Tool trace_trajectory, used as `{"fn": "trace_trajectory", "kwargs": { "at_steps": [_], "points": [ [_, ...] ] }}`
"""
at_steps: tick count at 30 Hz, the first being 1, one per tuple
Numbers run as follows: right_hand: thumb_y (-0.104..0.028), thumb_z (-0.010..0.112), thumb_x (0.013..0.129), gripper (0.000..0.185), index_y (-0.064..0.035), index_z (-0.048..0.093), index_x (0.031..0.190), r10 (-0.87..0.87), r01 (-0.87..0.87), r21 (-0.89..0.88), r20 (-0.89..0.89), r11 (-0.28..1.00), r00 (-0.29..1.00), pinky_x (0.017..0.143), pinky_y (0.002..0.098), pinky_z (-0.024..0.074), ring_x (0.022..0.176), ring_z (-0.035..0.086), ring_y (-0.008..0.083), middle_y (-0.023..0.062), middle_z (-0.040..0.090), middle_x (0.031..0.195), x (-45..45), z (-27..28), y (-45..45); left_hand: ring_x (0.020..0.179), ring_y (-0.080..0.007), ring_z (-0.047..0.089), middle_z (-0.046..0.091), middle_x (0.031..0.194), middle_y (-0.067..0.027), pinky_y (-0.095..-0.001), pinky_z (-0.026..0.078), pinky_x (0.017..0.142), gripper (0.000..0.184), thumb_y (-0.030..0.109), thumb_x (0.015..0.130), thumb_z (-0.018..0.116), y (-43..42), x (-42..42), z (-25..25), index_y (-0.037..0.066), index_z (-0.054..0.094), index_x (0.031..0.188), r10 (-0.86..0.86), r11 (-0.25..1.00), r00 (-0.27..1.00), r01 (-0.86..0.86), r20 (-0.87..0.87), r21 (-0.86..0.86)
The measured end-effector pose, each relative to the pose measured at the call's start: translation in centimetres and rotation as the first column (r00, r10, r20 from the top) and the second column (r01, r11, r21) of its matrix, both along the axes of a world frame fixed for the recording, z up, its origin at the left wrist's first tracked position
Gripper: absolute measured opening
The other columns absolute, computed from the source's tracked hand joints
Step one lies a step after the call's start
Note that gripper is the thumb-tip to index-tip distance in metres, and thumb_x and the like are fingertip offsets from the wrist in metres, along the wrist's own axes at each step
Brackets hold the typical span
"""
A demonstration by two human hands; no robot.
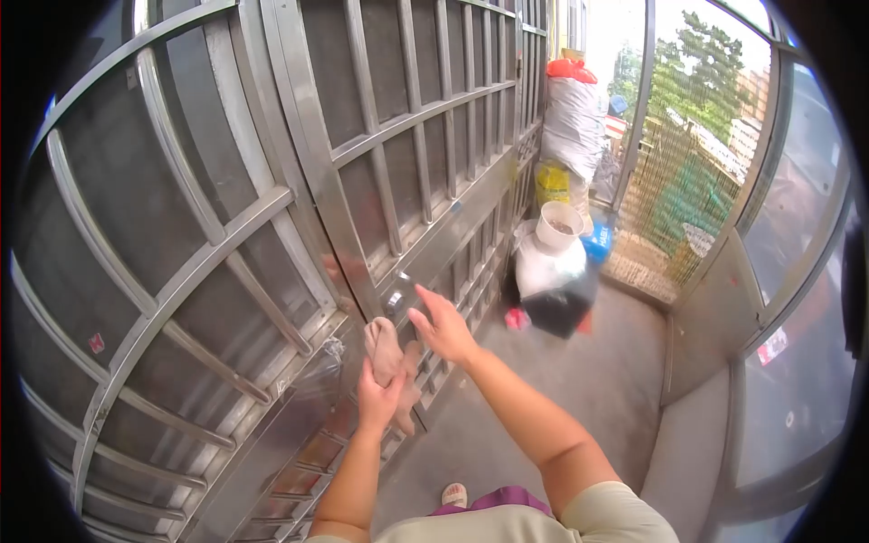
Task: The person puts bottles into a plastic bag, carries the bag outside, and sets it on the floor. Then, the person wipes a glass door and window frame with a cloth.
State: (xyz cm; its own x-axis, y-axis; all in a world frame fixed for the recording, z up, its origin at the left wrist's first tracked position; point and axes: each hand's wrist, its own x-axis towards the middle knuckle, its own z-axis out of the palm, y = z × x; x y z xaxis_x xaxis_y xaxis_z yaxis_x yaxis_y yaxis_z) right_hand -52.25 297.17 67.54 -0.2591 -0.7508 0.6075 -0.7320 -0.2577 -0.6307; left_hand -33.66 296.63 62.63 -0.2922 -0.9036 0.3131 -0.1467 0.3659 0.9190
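A metal barred door [425, 235] stands in front of me, with a small lock fitting [396, 299] at its edge. My left hand [378, 398] is closed around a crumpled beige-pink cloth [384, 348], just below the lock and close against the door's metal. Fingers stretched out and with nothing in them, my right hand [444, 330] is beside the lock, to its right. I cannot tell whether its fingertips touch the door.
To my left runs more metal grille [172, 308]. Along the far wall stand a tall white sack [572, 127], a pale tub [559, 226] and a black bag [561, 308]. On the right is a glazed metal frame [787, 226]. Grey floor [570, 380] lies between.
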Motion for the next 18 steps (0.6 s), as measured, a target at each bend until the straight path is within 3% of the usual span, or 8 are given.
{"fn": "trace_trajectory", "kwargs": {
  "at_steps": [3, 6, 7, 9, 12, 14, 15, 18],
  "points": [
    [-0.033, 0.063, 0.083, 0.048, -0.0029, 0.051, 0.119, -0.064, 0.064, 0.063, -0.006, 0.996, 0.998, 0.088, 0.0409, 0.0435, 0.100, 0.056, 0.0327, 0.0161, 0.058, 0.111, -1.0, 0.3, -5.7, 0.107, -0.0204, 0.054, 0.057, 0.116, -0.0148, -0.0325, 0.043, 0.091, 0.057, 0.006, 0.073, 0.068, -0.7, -0.7, 1.5, -0.004, 0.045, 0.124, -0.037, 0.999, 0.999, 0.038, -0.020, 0.019],
    [-0.032, 0.068, 0.078, 0.043, -0.0040, 0.053, 0.107, 0.022, -0.022, 0.175, 0.005, 0.984, 1.000, 0.082, 0.0405, 0.0448, 0.095, 0.057, 0.0311, 0.0124, 0.059, 0.098, -2.1, 0.2, -6.5, 0.112, -0.0280, 0.054, 0.054, 0.121, -0.0223, -0.0362, 0.041, 0.094, 0.072, 0.008, 0.069, 0.068, -0.9, -0.9, 0.7, -0.004, 0.036, 0.133, 0.073, 0.997, 0.996, -0.075, 0.050, 0.020],
    [-0.030, 0.072, 0.075, 0.042, -0.0053, 0.053, 0.102, 0.026, -0.025, 0.053, -0.018, 0.998, 0.999, 0.078, 0.0414, 0.0448, 0.091, 0.057, 0.0301, 0.0100, 0.057, 0.093, -2.0, -0.3, -6.4, 0.114, -0.0279, 0.053, 0.053, 0.123, -0.0224, -0.0361, 0.041, 0.095, 0.076, 0.007, 0.069, 0.067, -0.7, -1.1, 0.7, -0.004, 0.032, 0.135, 0.065, 0.998, 0.997, -0.066, 0.041, 0.004],
    [-0.030, 0.072, 0.074, 0.043, -0.0053, 0.053, 0.103, 0.043, -0.043, 0.031, -0.006, 0.999, 0.999, 0.078, 0.0413, 0.0449, 0.091, 0.057, 0.0302, 0.0100, 0.058, 0.094, -2.4, -0.5, -5.6, 0.117, -0.0276, 0.051, 0.050, 0.127, -0.0227, -0.0357, 0.040, 0.097, 0.084, 0.007, 0.068, 0.066, -0.2, -1.8, 0.9, -0.003, 0.024, 0.140, 0.045, 0.999, 0.999, -0.044, 0.020, -0.031],
    [-0.031, 0.073, 0.074, 0.046, -0.0047, 0.052, 0.105, 0.083, -0.083, 0.026, -0.001, 0.996, 0.997, 0.079, 0.0410, 0.0450, 0.093, 0.056, 0.0321, 0.0119, 0.057, 0.098, -4.1, -0.8, -3.2, 0.121, -0.0276, 0.047, 0.046, 0.132, -0.0225, -0.0349, 0.038, 0.099, 0.094, 0.007, 0.067, 0.066, 1.4, -3.1, 0.8, -0.002, 0.012, 0.144, -0.037, 0.996, 0.998, 0.033, 0.056, 0.086],
    [-0.031, 0.073, 0.074, 0.049, -0.0034, 0.051, 0.108, 0.109, -0.109, 0.008, -0.014, 0.994, 0.994, 0.079, 0.0414, 0.0445, 0.093, 0.055, 0.0344, 0.0137, 0.056, 0.099, -5.8, -0.7, -0.5, 0.123, -0.0285, 0.046, 0.045, 0.133, -0.0226, -0.0342, 0.037, 0.100, 0.097, 0.005, 0.067, 0.065, 2.2, -4.1, -0.2, -0.001, 0.009, 0.145, -0.156, 0.982, 0.972, 0.133, 0.173, 0.137],
    [-0.032, 0.072, 0.075, 0.052, -0.0029, 0.050, 0.113, 0.123, -0.123, 0.086, -0.001, 0.989, 0.992, 0.084, 0.0411, 0.0441, 0.100, 0.054, 0.0346, 0.0151, 0.055, 0.107, -6.9, -0.3, 1.4, 0.123, -0.0289, 0.046, 0.045, 0.133, -0.0226, -0.0339, 0.037, 0.101, 0.098, 0.004, 0.066, 0.065, 3.1, -4.8, -0.8, 0.000, 0.007, 0.145, -0.216, 0.969, 0.949, 0.179, 0.230, 0.168],
    [-0.032, 0.072, 0.076, 0.060, -0.0028, 0.047, 0.122, 0.189, -0.194, 0.043, 0.099, 0.980, 0.977, 0.092, 0.0403, 0.0421, 0.110, 0.051, 0.0346, 0.0167, 0.052, 0.118, -9.9, -0.7, 6.7, 0.118, -0.0219, 0.048, 0.045, 0.131, -0.0190, -0.0299, 0.037, 0.098, 0.098, -0.001, 0.063, 0.062, 7.6, -6.3, -0.8, 0.001, 0.009, 0.146, -0.301, 0.949, 0.925, 0.268, 0.233, 0.165]
  ]
}}
